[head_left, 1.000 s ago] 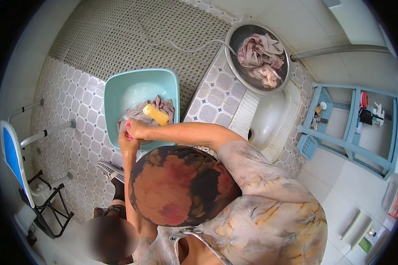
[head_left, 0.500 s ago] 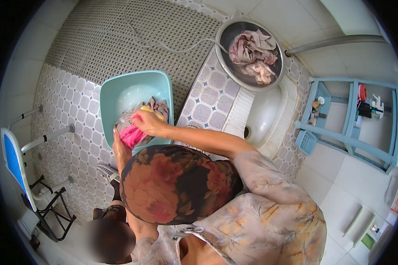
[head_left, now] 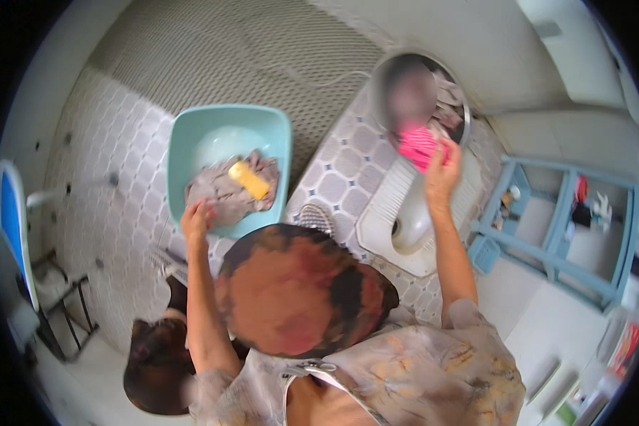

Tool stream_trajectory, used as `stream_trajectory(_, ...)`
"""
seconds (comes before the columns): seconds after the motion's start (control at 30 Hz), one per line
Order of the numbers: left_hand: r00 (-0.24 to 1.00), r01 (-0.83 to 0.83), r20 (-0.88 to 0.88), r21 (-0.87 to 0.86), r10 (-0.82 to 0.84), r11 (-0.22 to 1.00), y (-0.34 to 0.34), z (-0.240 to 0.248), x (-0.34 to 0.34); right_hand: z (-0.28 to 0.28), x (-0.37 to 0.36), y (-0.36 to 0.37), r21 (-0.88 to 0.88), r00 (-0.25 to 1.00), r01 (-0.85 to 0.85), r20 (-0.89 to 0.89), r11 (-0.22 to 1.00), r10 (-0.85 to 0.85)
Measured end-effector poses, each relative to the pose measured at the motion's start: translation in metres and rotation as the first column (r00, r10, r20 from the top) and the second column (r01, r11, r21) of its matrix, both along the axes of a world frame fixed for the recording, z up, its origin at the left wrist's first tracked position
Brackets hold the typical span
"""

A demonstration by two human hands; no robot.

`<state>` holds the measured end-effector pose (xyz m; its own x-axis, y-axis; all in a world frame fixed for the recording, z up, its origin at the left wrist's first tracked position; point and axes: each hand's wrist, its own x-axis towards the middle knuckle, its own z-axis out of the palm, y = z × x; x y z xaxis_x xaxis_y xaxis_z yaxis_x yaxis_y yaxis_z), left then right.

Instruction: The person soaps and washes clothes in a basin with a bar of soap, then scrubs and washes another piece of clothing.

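Observation:
In the teal basin [head_left: 176, 153] lies a wet grey-mauve garment [head_left: 216, 186], bunched up beside some cloudy water. A yellow bar [head_left: 248, 180], which looks like laundry soap, rests on top of it. My left hand [head_left: 199, 216] is at the basin's near left edge, its curled fingers closed on the garment's edge. Away to the right, my right hand [head_left: 441, 170] grips a bright pink cloth [head_left: 420, 147] at the near side of the round metal basin [head_left: 467, 128]. Part of that basin is blurred over; the mauve and pinkish cloths [head_left: 447, 106] inside show only at its right.
A white squat toilet [head_left: 412, 227] is set in the raised tiled step just below the metal basin. Perforated grey matting [head_left: 213, 57] covers the floor beyond. A blue shelf rack [head_left: 557, 220] stands right, a folding blue-and-white seat [head_left: 14, 220] left. A thin hose [head_left: 334, 79] runs to the metal basin.
My right hand has carried the pink cloth from the teal basin right to the metal basin. The yellow bar now lies uncovered on the grey garment. My left hand has let go of the pink cloth.

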<state>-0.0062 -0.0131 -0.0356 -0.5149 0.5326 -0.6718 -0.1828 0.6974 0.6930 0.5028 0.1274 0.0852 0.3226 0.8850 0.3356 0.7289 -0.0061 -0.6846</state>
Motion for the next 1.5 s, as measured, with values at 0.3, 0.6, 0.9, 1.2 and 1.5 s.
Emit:
stream_trajectory(0.3, 0.935, 0.187, -0.328, 0.128, -0.137, 0.974, 0.033, -0.032, 0.003, 0.027, -0.038, 0.014, -0.074, 0.787, -0.357, 0.513, 0.931, 0.342)
stream_trajectory(0.6, 0.251, 0.718, -0.819, -0.199, -0.515, 0.667, 0.073, -0.028, 0.059, -0.076, -0.239, -0.006, -0.361, 0.421, -0.872, -0.212, 0.33, 0.882)
stream_trajectory(0.9, 0.244, 0.711, -0.68, -0.36, -0.691, 0.605, 0.034, -0.012, 0.059, -0.165, -0.314, -0.007, -0.636, 0.307, -0.683, 0.195, 0.359, 0.931)
stream_trajectory(1.2, 0.105, 0.914, -0.534, -0.28, -0.839, 0.292, 0.0, 0.025, 0.048, -0.162, -0.329, 0.05, -0.678, 0.629, -0.676, -0.328, 0.287, 0.705)
stream_trajectory(1.5, 0.192, 0.925, -0.497, -0.197, -0.846, 0.325, -0.001, 0.031, 0.048, -0.181, -0.329, 0.054, -0.721, 0.371, -0.657, -0.055, 0.221, 0.927)
